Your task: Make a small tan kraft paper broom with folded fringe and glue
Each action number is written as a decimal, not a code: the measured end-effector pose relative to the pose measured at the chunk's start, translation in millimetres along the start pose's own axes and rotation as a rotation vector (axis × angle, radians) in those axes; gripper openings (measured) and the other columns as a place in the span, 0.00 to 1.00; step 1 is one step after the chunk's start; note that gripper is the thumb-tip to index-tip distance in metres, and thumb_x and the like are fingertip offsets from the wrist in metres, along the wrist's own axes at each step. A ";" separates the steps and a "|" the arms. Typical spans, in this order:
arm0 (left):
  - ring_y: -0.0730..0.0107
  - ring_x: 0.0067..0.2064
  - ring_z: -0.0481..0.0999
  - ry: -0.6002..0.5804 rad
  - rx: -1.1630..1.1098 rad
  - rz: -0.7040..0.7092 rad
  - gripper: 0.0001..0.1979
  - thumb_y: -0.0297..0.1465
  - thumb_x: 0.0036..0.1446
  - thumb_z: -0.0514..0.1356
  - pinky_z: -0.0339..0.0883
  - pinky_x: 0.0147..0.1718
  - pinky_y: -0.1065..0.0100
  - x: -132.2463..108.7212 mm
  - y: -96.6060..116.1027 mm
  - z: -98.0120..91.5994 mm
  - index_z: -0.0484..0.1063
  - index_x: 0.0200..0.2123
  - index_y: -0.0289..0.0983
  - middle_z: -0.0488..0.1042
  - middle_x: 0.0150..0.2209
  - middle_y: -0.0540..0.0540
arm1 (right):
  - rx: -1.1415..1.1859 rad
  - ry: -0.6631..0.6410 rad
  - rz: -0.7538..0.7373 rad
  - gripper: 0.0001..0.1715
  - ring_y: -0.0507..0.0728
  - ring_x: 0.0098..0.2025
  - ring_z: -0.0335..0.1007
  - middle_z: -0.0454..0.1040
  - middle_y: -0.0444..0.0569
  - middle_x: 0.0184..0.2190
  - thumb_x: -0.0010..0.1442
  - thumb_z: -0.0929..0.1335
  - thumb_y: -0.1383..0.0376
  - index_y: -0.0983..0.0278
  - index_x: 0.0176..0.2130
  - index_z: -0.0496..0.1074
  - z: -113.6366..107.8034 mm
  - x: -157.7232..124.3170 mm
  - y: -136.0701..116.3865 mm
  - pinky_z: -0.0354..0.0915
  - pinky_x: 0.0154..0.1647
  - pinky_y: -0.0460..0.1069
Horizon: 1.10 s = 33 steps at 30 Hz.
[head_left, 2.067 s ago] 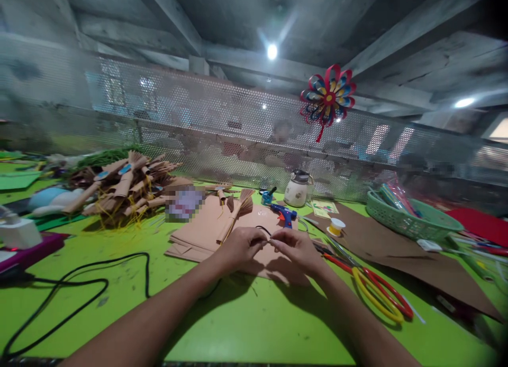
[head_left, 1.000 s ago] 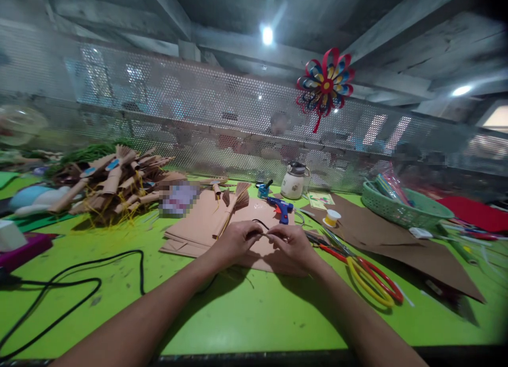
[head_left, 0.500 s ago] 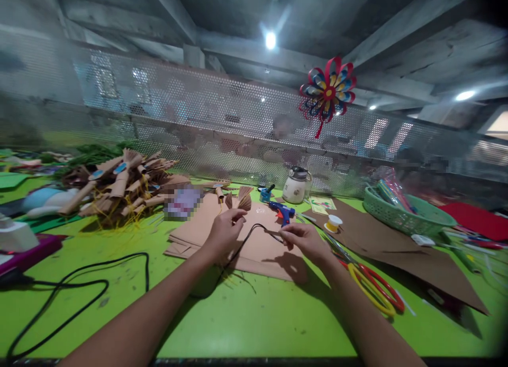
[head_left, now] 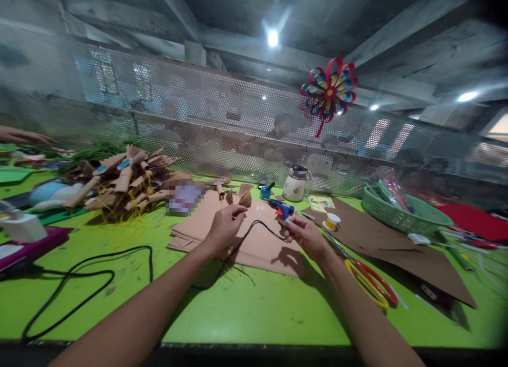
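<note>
Over a stack of brown paper sheets (head_left: 262,253), my left hand (head_left: 227,225) is closed, its thumb and fingers pinched on a pleated brown paper piece (head_left: 245,196) that fans out above them. Thin yellowish strands hang below that wrist. My right hand (head_left: 305,235) is closed in a pinch at the right side of the stack, with what looks like a small brown paper strip (head_left: 282,229) at its fingertips, mostly hidden. Just beyond those fingers lies a blue glue gun (head_left: 282,208) with an orange trigger. Its black cord (head_left: 254,224) loops between my hands.
Rolled paper figures (head_left: 127,179) lie heaped at left, behind a power strip (head_left: 35,248). Scissors (head_left: 373,282), a thread spool (head_left: 332,221), brown card (head_left: 397,245) and a green basket (head_left: 405,216) are at right. A white jug (head_left: 296,184) stands behind. Another person's hand (head_left: 24,136) shows far left.
My right hand has turned slightly, and the brown strip that stuck out leftward from its fingers is now hardly visible. My left hand stays almost still. Another person's hand has appeared at far left.
</note>
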<state>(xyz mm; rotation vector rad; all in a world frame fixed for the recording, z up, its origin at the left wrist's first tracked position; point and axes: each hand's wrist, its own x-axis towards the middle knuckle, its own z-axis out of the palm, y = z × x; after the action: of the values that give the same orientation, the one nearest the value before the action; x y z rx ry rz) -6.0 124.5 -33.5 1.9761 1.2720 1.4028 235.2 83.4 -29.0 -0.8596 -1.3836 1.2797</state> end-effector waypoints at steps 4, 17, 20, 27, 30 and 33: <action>0.67 0.34 0.77 0.019 -0.016 -0.003 0.11 0.31 0.52 0.55 0.70 0.34 0.69 0.6 1.8 -0.9 0.75 0.36 0.35 0.78 0.33 0.45 | -0.012 -0.097 0.041 0.14 0.49 0.24 0.66 0.73 0.47 0.25 0.52 0.71 0.57 0.67 0.31 0.72 6.2 -4.1 3.7 0.62 0.28 0.47; 0.70 0.31 0.75 0.021 -0.089 -0.003 0.12 0.29 0.52 0.55 0.69 0.31 0.71 0.8 8.9 -0.1 0.75 0.37 0.33 0.77 0.30 0.45 | -0.099 -0.198 0.053 0.14 0.48 0.23 0.64 0.71 0.43 0.22 0.53 0.70 0.60 0.66 0.38 0.73 16.9 -7.4 6.7 0.60 0.26 0.45; 0.71 0.29 0.75 -0.005 -0.118 -0.015 0.12 0.30 0.52 0.55 0.68 0.29 0.71 -0.9 8.7 2.1 0.74 0.38 0.32 0.76 0.28 0.45 | -0.099 -0.191 0.078 0.13 0.48 0.24 0.65 0.71 0.43 0.22 0.52 0.71 0.60 0.66 0.37 0.73 20.5 -8.3 8.6 0.61 0.27 0.45; 0.71 0.28 0.74 -0.031 -0.141 0.000 0.13 0.31 0.52 0.55 0.68 0.29 0.71 -0.3 1.8 3.5 0.74 0.39 0.32 0.75 0.26 0.46 | -0.135 -0.163 0.218 0.12 0.49 0.23 0.64 0.69 0.43 0.22 0.50 0.71 0.60 0.66 0.33 0.71 45.9 -11.8 18.9 0.63 0.28 0.47; 0.72 0.28 0.74 -0.035 -0.140 0.005 0.14 0.31 0.52 0.55 0.68 0.28 0.71 0.8 -1.1 4.4 0.74 0.39 0.33 0.76 0.26 0.47 | -0.459 -0.212 0.146 0.11 0.50 0.24 0.65 0.71 0.45 0.23 0.51 0.70 0.61 0.67 0.32 0.72 57.2 -11.8 17.8 0.61 0.27 0.45; 0.72 0.27 0.73 -0.045 -0.142 0.004 0.14 0.31 0.52 0.55 0.67 0.27 0.72 0.9 -0.9 4.7 0.74 0.40 0.33 0.75 0.26 0.46 | -0.863 -0.323 0.017 0.10 0.50 0.26 0.65 0.74 0.48 0.26 0.54 0.67 0.63 0.67 0.34 0.74 69.9 -17.7 11.4 0.58 0.27 0.45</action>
<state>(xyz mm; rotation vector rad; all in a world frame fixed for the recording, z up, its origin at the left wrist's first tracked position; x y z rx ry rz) -2.2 126.5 -35.6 1.9053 1.1170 1.4023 170.2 51.3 -37.8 -1.2595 -2.2546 0.8228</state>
